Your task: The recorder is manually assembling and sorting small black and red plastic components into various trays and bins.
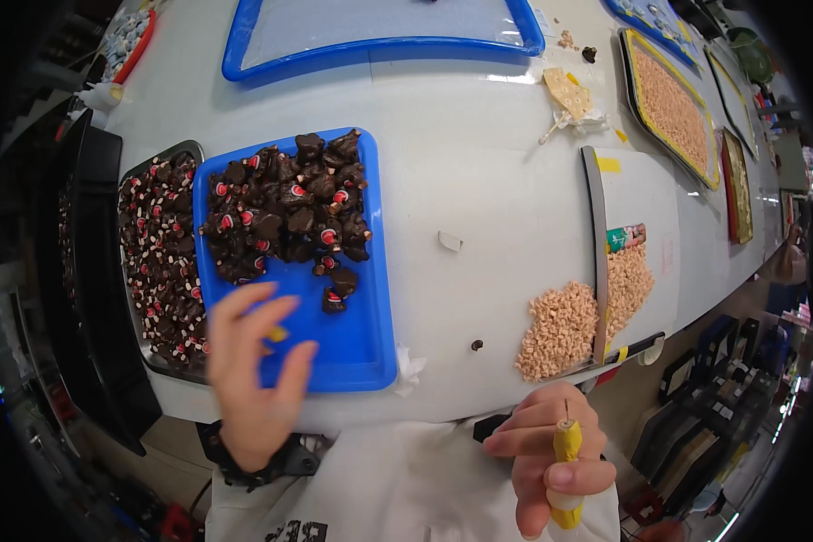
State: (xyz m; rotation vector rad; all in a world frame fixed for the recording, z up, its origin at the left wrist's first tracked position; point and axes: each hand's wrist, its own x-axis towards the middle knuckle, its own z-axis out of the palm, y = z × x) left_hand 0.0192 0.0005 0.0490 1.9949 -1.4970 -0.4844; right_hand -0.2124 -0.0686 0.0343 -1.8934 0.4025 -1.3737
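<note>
My left hand (257,370) hovers above the near left corner of a blue tray (334,348), its fingers apart and nothing between them. Small dark brown figurines (285,203) with red and white details crowd the tray's far part, and a few lie nearer its middle. Under my left hand shows a small yellow patch; I cannot make out what it is. In front of my body, my right hand (551,452) is closed round a needle tool (566,443) with a yellow-wrapped handle. Its thin tip points up and away from me.
Left of the blue tray stands a dark tray (135,334) full of brown pieces with pale spots. Small beige pieces (560,330) are heaped at the right, against a dark strip (596,235). Farther off lie another blue tray (370,45) and a yellow-edged tray (673,104) of beige pieces.
</note>
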